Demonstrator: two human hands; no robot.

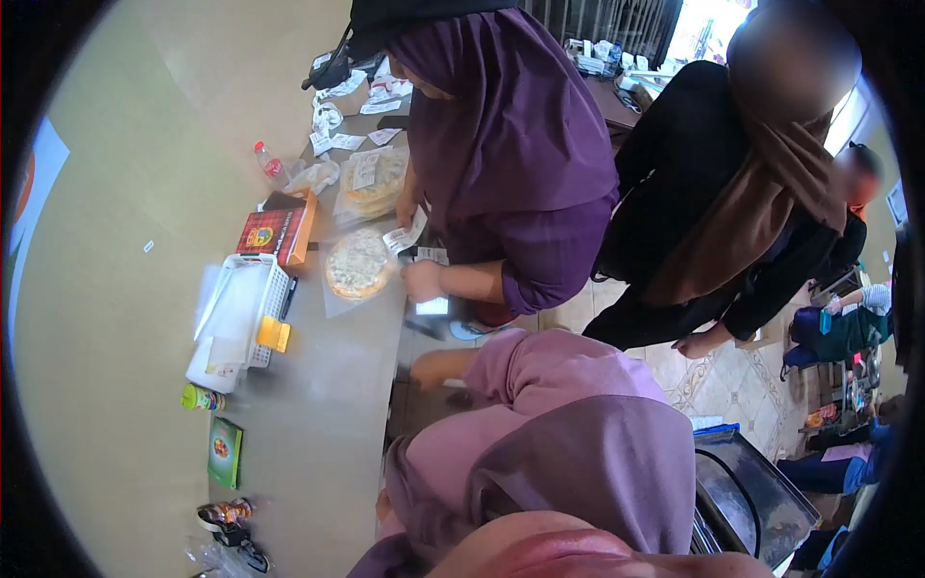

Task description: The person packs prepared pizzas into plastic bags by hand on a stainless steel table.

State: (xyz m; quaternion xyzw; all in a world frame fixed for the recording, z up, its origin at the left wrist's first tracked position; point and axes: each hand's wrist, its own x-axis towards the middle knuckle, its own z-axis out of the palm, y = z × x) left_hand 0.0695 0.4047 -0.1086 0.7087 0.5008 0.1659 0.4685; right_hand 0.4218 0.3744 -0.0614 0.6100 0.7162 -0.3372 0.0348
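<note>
My right hand (430, 370) is smeared by motion beside the table's edge, below a pink sleeve; its fingers cannot be made out. Only a sliver of my left hand (383, 506) shows at the same edge lower down, the rest hidden by my clothing. Nearest on the table (318, 405) lies a round, pale-topped pizza (358, 262) in a clear bag. Beside it, a co-worker in purple holds a white printed label (405, 232) over the bag's edge. Several more bagged pizzas (374, 183) are stacked farther along, with a label on top.
Along the wall stand a white basket (274, 299) of plastic bags, a red-and-orange box (273, 231), a red-capped bottle (271, 164), a green-labelled jar (203, 397) and a green box (224, 453). Another person (713, 202) in black stands behind the co-worker. A black tray (756, 491) lies behind me.
</note>
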